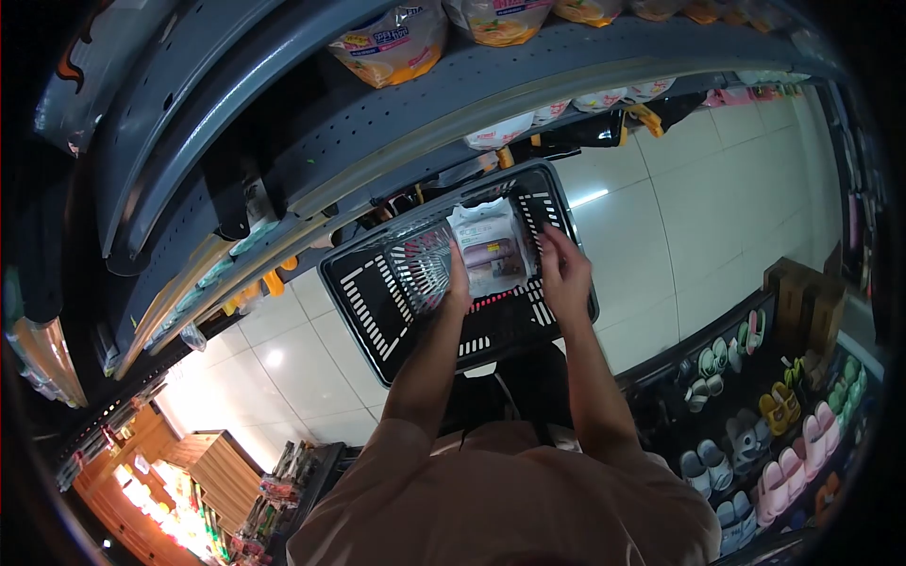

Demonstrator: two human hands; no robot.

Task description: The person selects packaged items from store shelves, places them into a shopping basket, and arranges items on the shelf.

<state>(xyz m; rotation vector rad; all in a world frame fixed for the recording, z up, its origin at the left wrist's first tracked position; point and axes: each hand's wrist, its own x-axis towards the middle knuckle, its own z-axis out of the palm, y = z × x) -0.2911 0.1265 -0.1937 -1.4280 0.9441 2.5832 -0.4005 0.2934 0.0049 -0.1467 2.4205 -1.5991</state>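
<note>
As the packet (489, 247) points lengthwise forward, left fingers (459, 269) grip it and right fingers (563, 242) stand parted.

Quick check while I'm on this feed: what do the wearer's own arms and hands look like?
The left hand and right hand are bare, without gloves. The forearms are uncovered, below short sleeves of a plain, pale pinkish-beige top. I see no watch or cables.

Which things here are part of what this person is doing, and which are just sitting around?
Seemingly in use: pale printed package; black basket.

Just sitting around: slippers; orange-bottomed packs on the grey shelf.
</note>
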